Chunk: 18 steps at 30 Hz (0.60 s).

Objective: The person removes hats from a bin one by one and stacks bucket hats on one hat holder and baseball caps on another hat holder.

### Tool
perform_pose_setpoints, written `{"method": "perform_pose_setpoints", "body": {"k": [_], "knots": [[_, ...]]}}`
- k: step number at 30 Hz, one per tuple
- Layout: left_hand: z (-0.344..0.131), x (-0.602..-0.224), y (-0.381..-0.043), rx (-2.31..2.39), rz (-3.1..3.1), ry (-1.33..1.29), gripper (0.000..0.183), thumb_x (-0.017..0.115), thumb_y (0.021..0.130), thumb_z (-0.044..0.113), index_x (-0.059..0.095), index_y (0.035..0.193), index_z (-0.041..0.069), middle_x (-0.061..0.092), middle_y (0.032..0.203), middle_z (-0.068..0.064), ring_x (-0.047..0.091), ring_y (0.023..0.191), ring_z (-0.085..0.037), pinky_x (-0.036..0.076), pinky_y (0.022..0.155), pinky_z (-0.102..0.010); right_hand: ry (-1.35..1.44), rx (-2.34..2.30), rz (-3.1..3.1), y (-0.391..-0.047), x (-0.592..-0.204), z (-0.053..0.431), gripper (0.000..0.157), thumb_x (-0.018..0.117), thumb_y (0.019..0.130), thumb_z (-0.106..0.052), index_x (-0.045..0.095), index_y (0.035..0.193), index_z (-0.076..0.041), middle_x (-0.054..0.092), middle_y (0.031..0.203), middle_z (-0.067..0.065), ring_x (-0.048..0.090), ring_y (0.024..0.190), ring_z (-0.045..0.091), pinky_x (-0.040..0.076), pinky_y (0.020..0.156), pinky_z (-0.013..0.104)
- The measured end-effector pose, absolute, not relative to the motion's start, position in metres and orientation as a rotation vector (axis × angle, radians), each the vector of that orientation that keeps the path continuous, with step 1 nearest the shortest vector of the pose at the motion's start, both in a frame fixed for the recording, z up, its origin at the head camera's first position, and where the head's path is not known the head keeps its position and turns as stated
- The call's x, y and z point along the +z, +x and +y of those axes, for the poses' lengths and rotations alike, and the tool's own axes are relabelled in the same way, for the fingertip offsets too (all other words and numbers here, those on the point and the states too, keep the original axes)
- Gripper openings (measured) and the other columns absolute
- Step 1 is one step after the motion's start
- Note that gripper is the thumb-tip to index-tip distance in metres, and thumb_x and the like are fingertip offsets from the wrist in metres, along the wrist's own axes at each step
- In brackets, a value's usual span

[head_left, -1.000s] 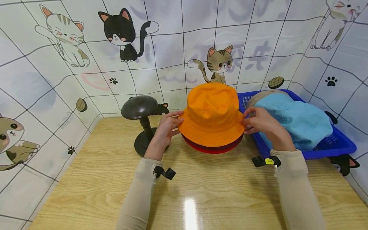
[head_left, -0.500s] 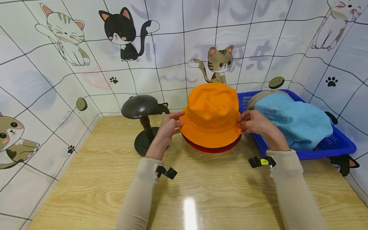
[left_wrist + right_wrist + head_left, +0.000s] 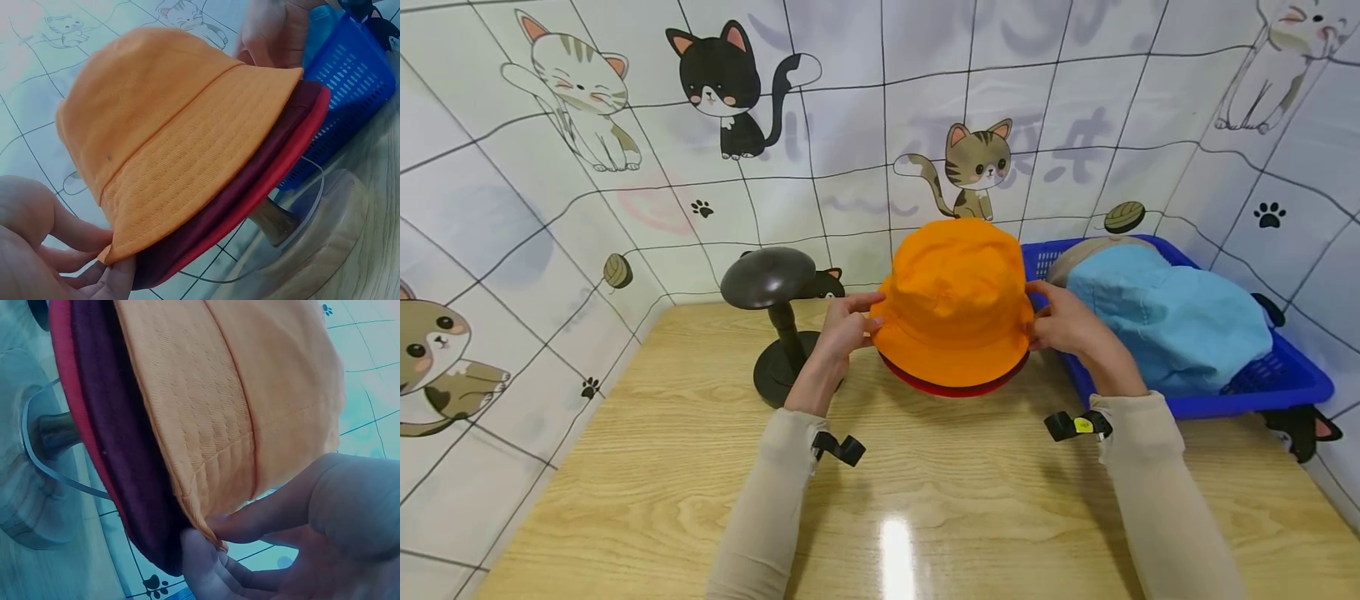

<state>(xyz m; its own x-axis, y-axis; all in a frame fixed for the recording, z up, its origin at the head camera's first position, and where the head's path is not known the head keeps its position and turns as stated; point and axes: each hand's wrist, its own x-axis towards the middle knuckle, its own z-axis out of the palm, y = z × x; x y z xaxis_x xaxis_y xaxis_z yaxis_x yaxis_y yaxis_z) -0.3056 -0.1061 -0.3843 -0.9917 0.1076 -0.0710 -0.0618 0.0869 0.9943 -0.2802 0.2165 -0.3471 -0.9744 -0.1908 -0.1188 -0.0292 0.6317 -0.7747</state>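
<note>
An orange bucket hat (image 3: 957, 287) sits over a maroon hat (image 3: 299, 105) and a red hat (image 3: 322, 109), whose brims show just below its own. The stack rests on a wooden stand (image 3: 325, 240), with a short stem and a round base in the wrist views. My left hand (image 3: 844, 329) pinches the left side of the orange brim between thumb and fingers. On the opposite side, my right hand (image 3: 275, 537) pinches the brim's right edge. A thin cord (image 3: 59, 475) hangs in a loop under the hats. The orange hat hides the lower crowns.
Left of the hats stands a dark hat stand (image 3: 767, 279) with a domed top and round base. At the right, a blue plastic basket (image 3: 1300, 383) holds a light blue hat (image 3: 1172, 312) and a beige one (image 3: 1086, 250). A cat-patterned wall covering (image 3: 850, 117) rises behind the wooden table (image 3: 970, 483).
My right hand has shifted slightly left, and the right side of the orange brim has drawn in with it. The left hand has barely moved. The head view has shifted slightly.
</note>
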Motion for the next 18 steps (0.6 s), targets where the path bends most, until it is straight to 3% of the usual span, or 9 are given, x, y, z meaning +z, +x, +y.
{"method": "perform_pose_setpoints", "body": {"k": [4,7,14,18], "knots": [[-0.1064,-0.3831,-0.3041,2.044,2.230,0.058,0.041,0.052,0.102,0.000,0.064,0.139,0.015,0.058,0.140,-0.011,0.063,0.100,-0.023,0.057,0.078,-0.029,-0.188,-1.277,2.647,-0.2802,-0.3477,0.2181,0.078,0.054,0.094,0.003,0.017,0.162,0.005,0.061,0.117,0.034,0.069,0.081,0.020,0.062,0.070,0.029],[-0.1059,-0.3828,-0.3038,2.043,2.242,0.082,0.041,0.051,0.104,0.002,0.062,0.141,0.016,0.056,0.142,-0.010,0.062,0.097,-0.022,0.057,0.074,-0.026,-0.180,-1.296,2.654,-0.2802,-0.3490,0.2183,0.076,0.051,0.095,0.001,0.017,0.163,0.002,0.058,0.125,0.035,0.068,0.090,0.028,0.063,0.074,0.031],[-0.1046,-0.3832,-0.3056,2.041,2.239,0.133,0.045,0.051,0.105,0.000,0.056,0.148,0.013,0.050,0.151,-0.009,0.066,0.099,-0.021,0.059,0.074,-0.024,-0.139,-1.327,2.745,-0.2813,-0.3501,0.2139,0.066,0.049,0.100,-0.004,0.025,0.160,0.004,0.047,0.146,0.038,0.053,0.124,0.046,0.050,0.103,0.051],[-0.1025,-0.3825,-0.3050,2.045,2.237,0.140,0.047,0.051,0.104,-0.002,0.055,0.149,0.011,0.048,0.156,-0.008,0.067,0.102,-0.022,0.059,0.074,-0.023,-0.145,-1.239,2.794,-0.2821,-0.3512,0.2124,0.063,0.050,0.099,-0.003,0.030,0.157,0.009,0.048,0.146,0.038,0.054,0.117,0.044,0.052,0.086,0.041]]}}
